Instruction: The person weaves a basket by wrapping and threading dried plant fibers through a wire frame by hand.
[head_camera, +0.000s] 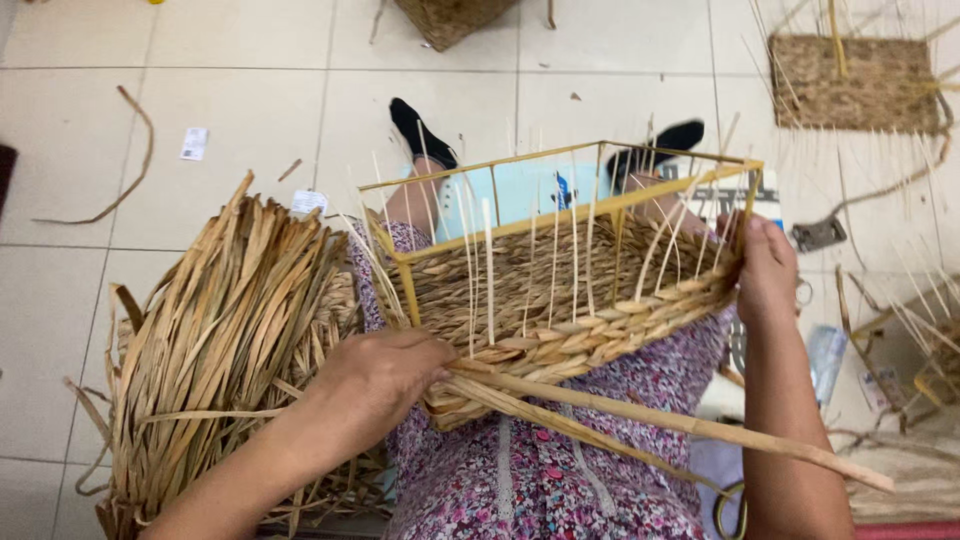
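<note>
A seated weaver's left hand (375, 380) pinches long flat straw strands (640, 415) against the near corner of a half-woven basket (560, 310) resting on the lap. The right hand (765, 270), arm stretched forward, grips the basket's far end at its yellow wire frame (560, 160). A bundle of dried straw (220, 330) lies just beside the left forearm.
</note>
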